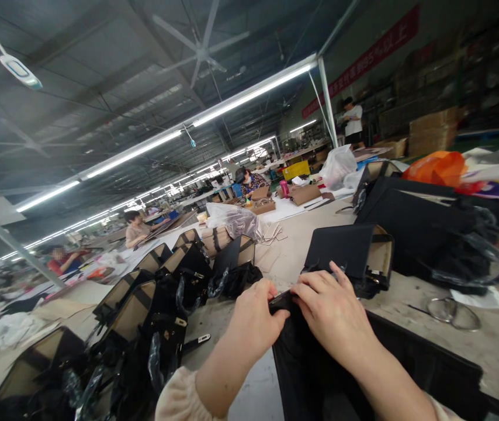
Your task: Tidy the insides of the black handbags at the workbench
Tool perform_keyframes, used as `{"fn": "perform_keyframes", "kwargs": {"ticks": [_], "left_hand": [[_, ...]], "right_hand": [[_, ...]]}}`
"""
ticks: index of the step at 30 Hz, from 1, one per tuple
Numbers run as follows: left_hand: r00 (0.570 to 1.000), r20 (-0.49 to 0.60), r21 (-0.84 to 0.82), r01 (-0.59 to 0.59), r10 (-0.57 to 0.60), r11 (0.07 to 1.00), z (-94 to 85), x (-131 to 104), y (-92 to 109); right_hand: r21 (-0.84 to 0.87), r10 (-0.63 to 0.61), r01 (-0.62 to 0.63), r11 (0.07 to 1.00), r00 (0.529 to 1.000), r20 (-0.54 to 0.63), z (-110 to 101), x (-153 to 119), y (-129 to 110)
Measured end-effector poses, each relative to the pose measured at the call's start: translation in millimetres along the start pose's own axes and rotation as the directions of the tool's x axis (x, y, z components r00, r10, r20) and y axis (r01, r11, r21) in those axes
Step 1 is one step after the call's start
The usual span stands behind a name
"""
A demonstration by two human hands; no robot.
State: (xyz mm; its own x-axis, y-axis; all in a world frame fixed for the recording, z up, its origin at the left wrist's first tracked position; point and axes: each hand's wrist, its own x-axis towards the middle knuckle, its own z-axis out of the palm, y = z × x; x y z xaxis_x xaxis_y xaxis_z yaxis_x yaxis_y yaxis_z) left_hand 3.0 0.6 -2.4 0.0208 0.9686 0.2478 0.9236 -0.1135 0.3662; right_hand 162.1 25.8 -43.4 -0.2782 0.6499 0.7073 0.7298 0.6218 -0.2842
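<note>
A black bag piece (306,368) lies in front of me, its dark panel spreading to the lower right. My left hand (260,316) pinches the piece's upper edge between thumb and fingers. Close beside it, my right hand (331,310) has its fingers bent over the same edge, with one finger raised. What the fingertips press on is partly hidden by the hands. Just beyond my right hand stands a black handbag (337,248) with a beige inside.
Several black handbags (188,263) with wrapped handles crowd the table's left. A larger black bag (411,222) and wire loop (453,314) lie at right. Beige strips (271,234) and a clear plastic bag (232,219) sit farther back. Co-workers (142,228) sit along the tables.
</note>
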Motion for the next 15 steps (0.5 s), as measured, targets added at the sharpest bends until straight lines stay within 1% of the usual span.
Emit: {"fn": "perform_keyframes", "kwargs": {"ticks": [6, 15], "left_hand": [[0.999, 0.035, -0.010, 0.000, 0.000, 1.000, -1.3, -1.6, 4.6], [0.999, 0.039, 0.004, -0.016, 0.016, 1.000, -1.5, -0.3, 7.9]], "right_hand": [[-0.003, 0.010, -0.010, 1.000, 1.000, 0.015, -4.1, -1.1, 0.4], [-0.013, 0.005, -0.005, 1.000, 0.999, 0.032, -2.2, -0.1, -0.9]]}}
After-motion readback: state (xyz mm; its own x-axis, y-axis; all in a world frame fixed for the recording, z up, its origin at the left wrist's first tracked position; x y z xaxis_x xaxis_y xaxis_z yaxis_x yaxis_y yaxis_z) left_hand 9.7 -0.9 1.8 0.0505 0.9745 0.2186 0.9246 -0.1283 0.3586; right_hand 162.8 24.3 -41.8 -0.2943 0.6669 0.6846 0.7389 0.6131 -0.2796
